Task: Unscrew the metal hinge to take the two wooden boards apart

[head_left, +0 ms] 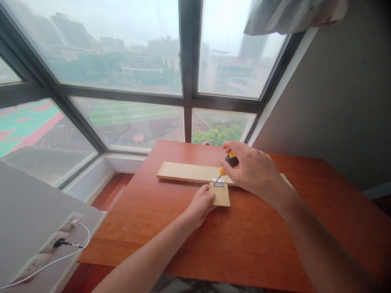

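My right hand (252, 169) is closed round a screwdriver with a yellow and black handle (230, 160). Its tip rests on a small metal hinge (218, 183). The hinge lies across the joint between a long pale wooden board (186, 171) and a small square wooden piece (221, 196). My left hand (200, 203) grips the left edge of the small piece, thumb on top, and holds it flat on the reddish wooden table (244, 236).
A large window (128, 81) stands behind the table. At the lower left a white wall panel carries a power socket (50, 244) with a black plug and a white cable. A grey wall (336, 101) rises on the right.
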A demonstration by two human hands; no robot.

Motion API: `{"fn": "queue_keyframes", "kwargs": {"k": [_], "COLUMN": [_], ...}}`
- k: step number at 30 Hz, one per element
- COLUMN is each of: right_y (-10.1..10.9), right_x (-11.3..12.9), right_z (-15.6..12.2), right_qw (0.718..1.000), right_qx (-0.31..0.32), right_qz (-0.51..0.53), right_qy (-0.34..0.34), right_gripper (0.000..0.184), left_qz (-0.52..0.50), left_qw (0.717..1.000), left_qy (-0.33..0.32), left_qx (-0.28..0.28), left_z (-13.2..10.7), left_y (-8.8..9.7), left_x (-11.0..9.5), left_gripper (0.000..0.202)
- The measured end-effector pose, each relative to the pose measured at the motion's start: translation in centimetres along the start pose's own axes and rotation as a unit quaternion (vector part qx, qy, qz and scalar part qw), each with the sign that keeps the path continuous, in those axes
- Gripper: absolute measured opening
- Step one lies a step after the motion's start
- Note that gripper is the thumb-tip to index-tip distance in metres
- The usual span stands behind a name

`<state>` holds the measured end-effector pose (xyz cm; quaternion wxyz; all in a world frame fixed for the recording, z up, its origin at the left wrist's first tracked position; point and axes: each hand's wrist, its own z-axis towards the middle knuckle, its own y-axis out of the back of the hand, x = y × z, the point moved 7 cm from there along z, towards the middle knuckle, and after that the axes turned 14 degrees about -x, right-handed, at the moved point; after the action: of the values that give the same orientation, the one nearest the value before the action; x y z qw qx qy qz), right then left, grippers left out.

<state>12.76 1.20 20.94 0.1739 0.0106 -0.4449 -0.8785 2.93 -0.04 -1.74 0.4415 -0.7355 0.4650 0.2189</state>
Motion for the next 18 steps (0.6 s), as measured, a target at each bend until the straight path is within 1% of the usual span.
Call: {"fn": "queue_keyframes", "kwargs": {"k": [3,5,9,10,12,14,16,18], "right_y": [-0.1,-0.1,0.2,0.3,0.4,0.3,0.2,0.1], "right_x": [-0.3,-0.4,-0.3,-0.3,-0.4,-0.7,-1.2,-1.5], "right_z": [0.1,0.1,-0.1,-0.2,-0.2,-0.3,-0.3,-0.4], "right_qw": [1.0,1.0,0.999,0.998,0.998,0.999,1.0,0.999], "right_qx": [0.004,0.007,0.019,0.021,0.019,0.013,0.009,0.008], "right_qz": [-0.026,-0.019,0.046,0.057,0.058,0.03,0.002,0.0], "right_qy": [-0.013,-0.015,-0.007,-0.004,-0.005,-0.016,-0.025,-0.031], "right_gripper": [0.03,0.03,0.045,0.046,0.041,0.032,0.028,0.026], "left_qz": [-0.003,-0.005,-0.006,-0.007,-0.009,-0.009,-0.008,-0.008], "left_qw": [1.0,1.0,1.0,1.0,1.0,1.0,1.0,1.0], "left_qy": [0.001,0.002,0.0,-0.001,-0.002,-0.001,0.0,0.0], "left_qx": [-0.001,-0.001,0.006,0.008,0.01,0.009,0.005,0.003], "left_z": [0.0,-0.1,-0.1,-0.1,-0.1,-0.1,-0.1,-0.1], "left_y": [0.0,0.0,-0.1,-0.1,-0.2,-0.1,-0.1,-0.1], "left_x": [0.0,0.0,0.0,0.0,0.0,0.0,0.0,0.0], "left_gripper": [0.024,0.025,0.024,0.024,0.025,0.024,0.023,0.023]}}
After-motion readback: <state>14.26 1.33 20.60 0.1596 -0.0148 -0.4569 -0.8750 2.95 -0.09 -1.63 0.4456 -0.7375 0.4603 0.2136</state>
